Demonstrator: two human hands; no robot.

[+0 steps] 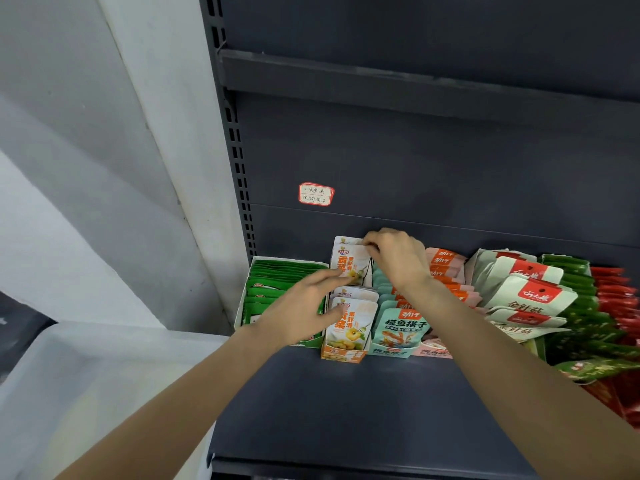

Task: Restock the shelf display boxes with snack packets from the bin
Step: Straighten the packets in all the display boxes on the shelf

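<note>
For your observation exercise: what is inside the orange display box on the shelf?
The orange display box holds upright white-and-orange snack packets. The left hand and right hand cover some, so the count and the box's bottom are hidden.

A handwritten red-bordered label (316, 194) sticks to the dark shelving back panel (433, 168). A slotted upright (239, 161) stands left, beside the grey wall (104, 150).
</note>
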